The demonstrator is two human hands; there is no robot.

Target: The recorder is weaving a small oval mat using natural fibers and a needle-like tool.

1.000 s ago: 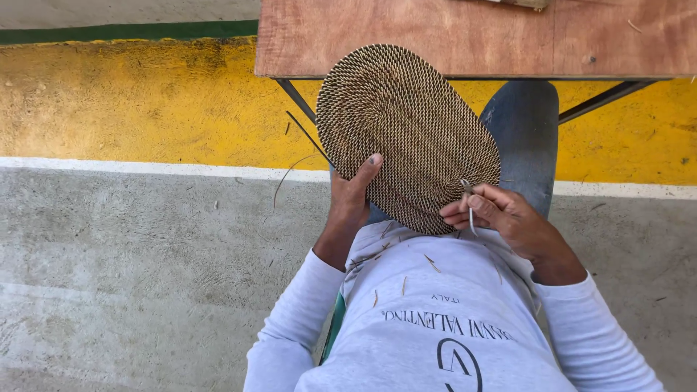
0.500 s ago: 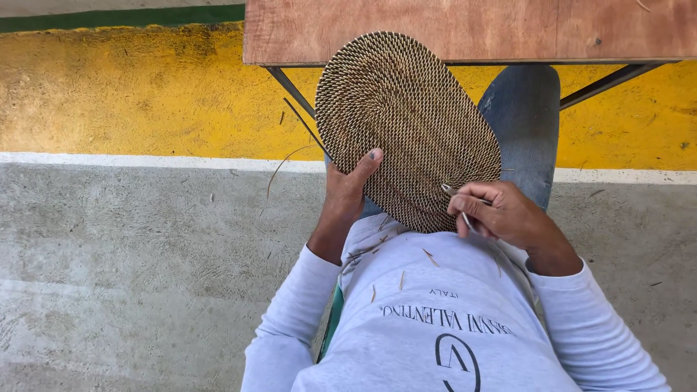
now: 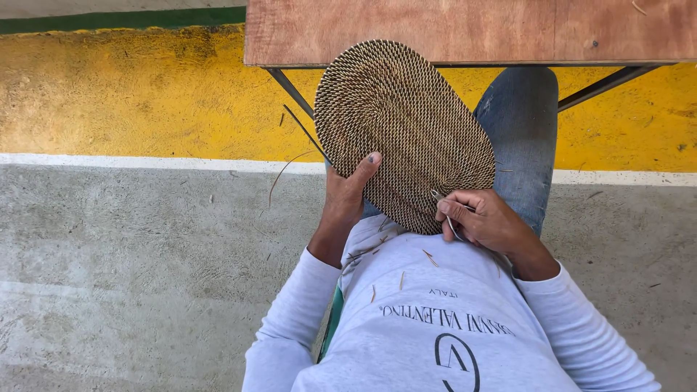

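An oval woven mat (image 3: pixel 403 127) of tan and dark fibre leans over my lap, its far end near the table edge. My left hand (image 3: pixel 347 192) grips its lower left rim, thumb lying on the weave. My right hand (image 3: pixel 483 220) is at the mat's lower right rim, fingers pinched on a small thin metal tool (image 3: pixel 444 210) whose tip touches the edge of the weave. Short bits of straw lie on my white long-sleeved shirt (image 3: pixel 428 319).
A brown wooden table (image 3: pixel 465 29) on dark metal legs (image 3: pixel 290 91) stands just ahead, above my jeans-clad knee (image 3: pixel 523 123). The floor is grey concrete (image 3: pixel 131 276) with a white line and a yellow band (image 3: pixel 123 94). Loose fibre strands (image 3: pixel 279 174) lie left of the mat.
My right hand has shifted a little along the lower rim with the tool. The left hand keeps its hold and the mat stays in place.
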